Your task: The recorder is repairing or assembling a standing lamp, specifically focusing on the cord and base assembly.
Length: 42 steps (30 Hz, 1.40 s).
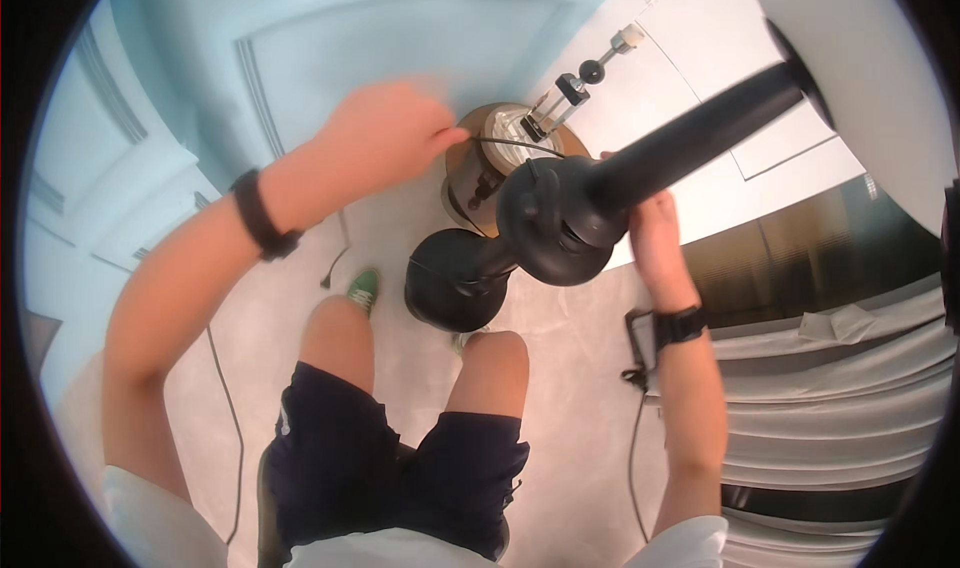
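A black jointed arm runs from a white panel at the upper right through a round housing (550, 233) down to a rounded black base (445, 288). My left hand (385, 133), blurred by motion, pinches a thin black cable (510, 143) above and left of the housing. My right hand (655, 238) grips the housing from the right, its fingers partly hidden behind it. Behind stands a round bronze-coloured table (463, 173) with a silvery tray and an upright ornament (550, 108) of clear glass, metal and a black ball.
Pale blue panelled doors (130, 98) line the left and back. A white cabinet (770, 158) and gathered grey fabric (820, 388) are on the right. Loose cords (235, 448) lie on the pale floor. My knees (335, 338) are below the arm's base.
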### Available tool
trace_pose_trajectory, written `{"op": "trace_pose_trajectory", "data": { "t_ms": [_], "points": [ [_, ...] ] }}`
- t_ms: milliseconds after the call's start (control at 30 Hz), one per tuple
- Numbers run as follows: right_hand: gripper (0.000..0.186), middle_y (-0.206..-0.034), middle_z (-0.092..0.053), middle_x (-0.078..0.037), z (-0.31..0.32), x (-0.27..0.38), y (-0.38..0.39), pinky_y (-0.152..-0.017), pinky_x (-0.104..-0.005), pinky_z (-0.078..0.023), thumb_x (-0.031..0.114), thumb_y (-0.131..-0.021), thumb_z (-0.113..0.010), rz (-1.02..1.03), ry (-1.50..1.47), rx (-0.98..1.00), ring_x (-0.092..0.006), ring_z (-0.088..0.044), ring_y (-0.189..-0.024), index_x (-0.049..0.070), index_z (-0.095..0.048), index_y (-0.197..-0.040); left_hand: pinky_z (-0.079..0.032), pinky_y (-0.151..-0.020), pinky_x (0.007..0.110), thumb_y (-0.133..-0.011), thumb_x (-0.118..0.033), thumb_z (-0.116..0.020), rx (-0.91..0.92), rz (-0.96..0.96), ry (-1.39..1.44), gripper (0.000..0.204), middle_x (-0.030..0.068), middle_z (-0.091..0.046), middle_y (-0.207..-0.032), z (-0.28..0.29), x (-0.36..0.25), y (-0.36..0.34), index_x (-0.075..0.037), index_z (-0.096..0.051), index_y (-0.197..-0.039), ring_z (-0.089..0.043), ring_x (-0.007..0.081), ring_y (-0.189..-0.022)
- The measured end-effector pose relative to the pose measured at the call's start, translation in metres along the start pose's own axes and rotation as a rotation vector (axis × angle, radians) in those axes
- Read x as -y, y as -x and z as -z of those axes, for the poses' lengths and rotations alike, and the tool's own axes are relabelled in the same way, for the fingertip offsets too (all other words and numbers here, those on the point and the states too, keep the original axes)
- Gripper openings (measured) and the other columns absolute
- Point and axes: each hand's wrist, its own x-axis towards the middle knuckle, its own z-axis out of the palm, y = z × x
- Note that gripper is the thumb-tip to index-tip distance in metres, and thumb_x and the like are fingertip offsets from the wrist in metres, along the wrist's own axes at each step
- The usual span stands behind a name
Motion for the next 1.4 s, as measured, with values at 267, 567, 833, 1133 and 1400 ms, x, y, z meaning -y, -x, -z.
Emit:
{"op": "trace_pose_trajectory", "data": {
  "t_ms": [267, 567, 833, 1133, 1400],
  "points": [
    [0.077, -0.15, -0.048, -0.011, -0.065, -0.035, 0.066, -0.12, -0.038, -0.033, 0.024, -0.098, -0.073, 0.303, 0.023, -0.077, -0.0226, -0.044, -0.141, 0.004, -0.031, -0.159, -0.049, -0.06, 0.049, -0.099, -0.026, -0.066, 0.238, 0.184, -0.033, 0.021, 0.0164, -0.064, -0.073, 0.06, -0.046, 0.164, -0.007, -0.07, -0.089, -0.064, 0.04, -0.071],
    [0.089, -0.145, -0.054, -0.013, -0.075, -0.02, 0.072, -0.115, -0.0397, -0.042, 0.026, -0.086, -0.087, 0.354, 0.076, -0.136, -0.0246, -0.053, -0.134, 0.003, -0.036, -0.156, -0.041, -0.053, 0.03, -0.094, -0.006, -0.072, -0.15, 0.438, 0.165, 0.009, 0.0133, -0.06, -0.068, 0.17, -0.069, 0.179, 0.002, -0.069, -0.089, -0.05, 0.0239, -0.054],
    [0.089, -0.145, -0.055, -0.014, -0.073, -0.027, 0.071, -0.115, -0.0396, -0.042, 0.022, -0.085, -0.088, 0.358, 0.056, -0.2, -0.0239, -0.053, -0.135, 0.003, -0.038, -0.156, -0.037, -0.052, 0.027, -0.093, -0.006, -0.075, -0.209, 0.256, 0.222, 0.011, 0.0068, -0.059, -0.07, 0.182, -0.147, 0.151, 0.001, -0.069, -0.087, -0.046, 0.0124, -0.057],
    [0.086, -0.145, -0.056, -0.012, -0.07, -0.034, 0.067, -0.114, -0.0387, -0.043, 0.019, -0.085, -0.088, 0.406, 0.003, -0.201, -0.0232, -0.053, -0.134, 0.003, -0.041, -0.155, -0.033, -0.059, 0.021, -0.101, -0.012, -0.071, -0.391, 0.417, 0.383, 0.017, -0.0041, -0.056, -0.073, 0.181, -0.119, 0.133, 0.003, -0.071, -0.093, -0.041, 0.0041, -0.066],
    [0.084, -0.142, -0.057, -0.012, -0.069, -0.032, 0.067, -0.112, -0.0385, -0.044, 0.018, -0.084, -0.088, 0.411, 0.022, -0.217, -0.0235, -0.055, -0.132, 0.002, -0.042, -0.153, -0.034, -0.059, 0.022, -0.101, -0.015, -0.071, -0.39, 0.403, 0.324, 0.019, -0.004, -0.059, -0.074, 0.193, -0.099, 0.11, 0.002, -0.072, -0.092, -0.043, 0.0028, -0.067]
  ]
}}
